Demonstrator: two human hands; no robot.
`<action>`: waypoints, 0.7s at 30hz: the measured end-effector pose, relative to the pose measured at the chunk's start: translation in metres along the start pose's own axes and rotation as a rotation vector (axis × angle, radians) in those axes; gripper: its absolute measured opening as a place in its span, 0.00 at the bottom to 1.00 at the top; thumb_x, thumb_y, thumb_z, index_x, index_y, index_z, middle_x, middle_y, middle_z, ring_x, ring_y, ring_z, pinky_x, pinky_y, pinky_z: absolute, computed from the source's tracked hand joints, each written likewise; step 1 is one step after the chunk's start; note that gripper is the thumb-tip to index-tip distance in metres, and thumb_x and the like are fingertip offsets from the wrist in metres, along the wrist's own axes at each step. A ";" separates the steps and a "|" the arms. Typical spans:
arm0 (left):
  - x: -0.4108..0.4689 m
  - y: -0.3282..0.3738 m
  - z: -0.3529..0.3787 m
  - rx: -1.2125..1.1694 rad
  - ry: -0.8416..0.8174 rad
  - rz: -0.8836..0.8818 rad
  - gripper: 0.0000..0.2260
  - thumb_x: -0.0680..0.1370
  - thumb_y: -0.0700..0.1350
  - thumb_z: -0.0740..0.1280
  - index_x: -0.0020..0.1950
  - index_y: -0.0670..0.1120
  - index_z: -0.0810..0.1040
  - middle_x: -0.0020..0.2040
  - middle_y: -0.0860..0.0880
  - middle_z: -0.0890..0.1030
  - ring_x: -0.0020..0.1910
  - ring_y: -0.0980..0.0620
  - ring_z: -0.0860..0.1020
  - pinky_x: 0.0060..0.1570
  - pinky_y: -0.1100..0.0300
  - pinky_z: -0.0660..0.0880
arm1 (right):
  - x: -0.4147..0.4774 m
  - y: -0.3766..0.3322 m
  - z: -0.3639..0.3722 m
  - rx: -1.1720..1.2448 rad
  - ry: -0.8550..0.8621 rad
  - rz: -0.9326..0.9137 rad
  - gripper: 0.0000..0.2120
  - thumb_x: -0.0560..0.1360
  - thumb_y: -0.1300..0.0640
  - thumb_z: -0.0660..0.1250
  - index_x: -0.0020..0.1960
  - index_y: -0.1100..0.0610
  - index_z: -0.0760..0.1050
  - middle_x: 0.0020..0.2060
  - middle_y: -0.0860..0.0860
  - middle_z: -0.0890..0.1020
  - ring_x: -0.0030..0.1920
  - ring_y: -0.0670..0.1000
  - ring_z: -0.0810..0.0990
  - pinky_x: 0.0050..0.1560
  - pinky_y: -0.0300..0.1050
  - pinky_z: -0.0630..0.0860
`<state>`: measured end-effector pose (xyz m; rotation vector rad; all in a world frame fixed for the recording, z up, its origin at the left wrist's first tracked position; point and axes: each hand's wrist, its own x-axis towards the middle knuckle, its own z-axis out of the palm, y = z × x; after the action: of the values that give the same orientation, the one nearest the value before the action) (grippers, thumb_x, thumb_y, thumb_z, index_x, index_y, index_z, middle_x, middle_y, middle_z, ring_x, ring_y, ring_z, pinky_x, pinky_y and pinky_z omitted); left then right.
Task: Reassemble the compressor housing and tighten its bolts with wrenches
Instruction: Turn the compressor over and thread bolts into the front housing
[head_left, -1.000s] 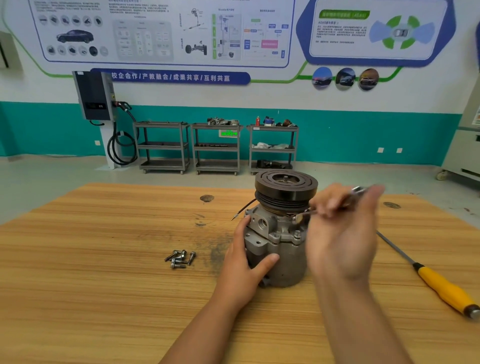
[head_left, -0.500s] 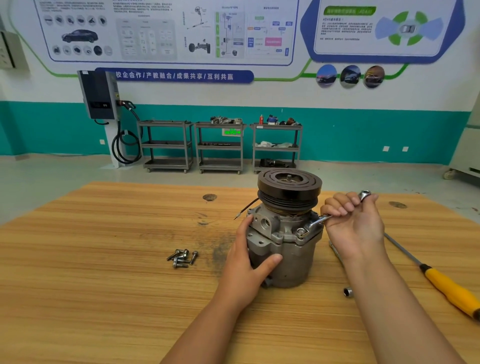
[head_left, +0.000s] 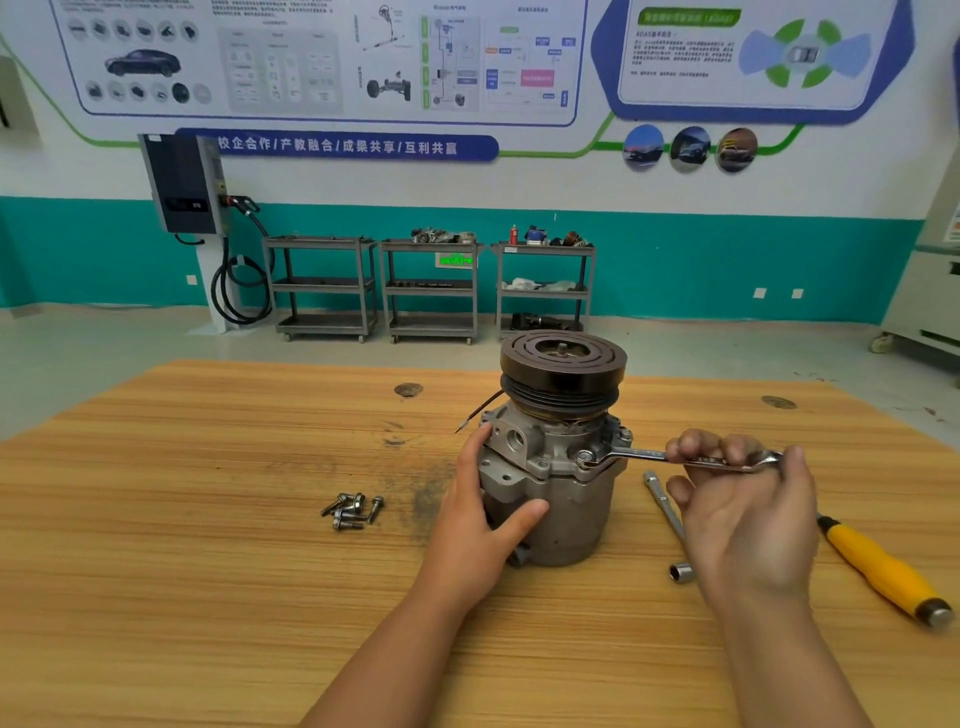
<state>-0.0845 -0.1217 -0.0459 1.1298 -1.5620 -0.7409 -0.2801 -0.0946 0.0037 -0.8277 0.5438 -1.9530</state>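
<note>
Swung rightward since a moment ago, the right hand (head_left: 748, 514) grips the wrench (head_left: 639, 454), its head on a flange bolt (head_left: 586, 458). On the wooden table (head_left: 208, 571) the compressor (head_left: 566, 499) stands upright, the left hand (head_left: 478, 514) clasping its side; loose bolts (head_left: 353, 509) lie leftward.

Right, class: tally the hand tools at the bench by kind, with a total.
Wrench, held in the right hand: 1
Socket bar: 1
Yellow-handled screwdriver: 1
Total: 3
</note>
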 end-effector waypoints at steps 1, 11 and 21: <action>0.000 0.000 0.000 -0.004 0.000 -0.003 0.37 0.71 0.55 0.73 0.62 0.81 0.49 0.68 0.62 0.67 0.69 0.55 0.68 0.67 0.46 0.68 | -0.008 -0.002 0.000 -0.031 -0.023 -0.037 0.23 0.82 0.46 0.41 0.37 0.54 0.66 0.35 0.53 0.79 0.38 0.51 0.78 0.35 0.47 0.61; -0.003 0.005 0.000 0.008 0.009 0.003 0.37 0.72 0.54 0.73 0.64 0.80 0.50 0.69 0.59 0.68 0.69 0.54 0.68 0.67 0.46 0.69 | -0.069 0.008 0.019 -0.572 -0.202 -0.446 0.32 0.75 0.30 0.51 0.54 0.57 0.75 0.54 0.48 0.81 0.56 0.50 0.79 0.42 0.38 0.75; 0.001 -0.005 0.004 0.182 -0.066 -0.012 0.34 0.76 0.47 0.68 0.72 0.66 0.50 0.58 0.59 0.76 0.59 0.67 0.72 0.66 0.62 0.66 | -0.067 0.029 0.070 -1.252 -0.388 -0.888 0.22 0.74 0.40 0.59 0.43 0.55 0.83 0.40 0.45 0.83 0.46 0.46 0.76 0.50 0.41 0.63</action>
<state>-0.0866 -0.1252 -0.0509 1.2587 -1.7071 -0.6595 -0.1875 -0.0528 0.0100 -2.4986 1.3430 -1.9323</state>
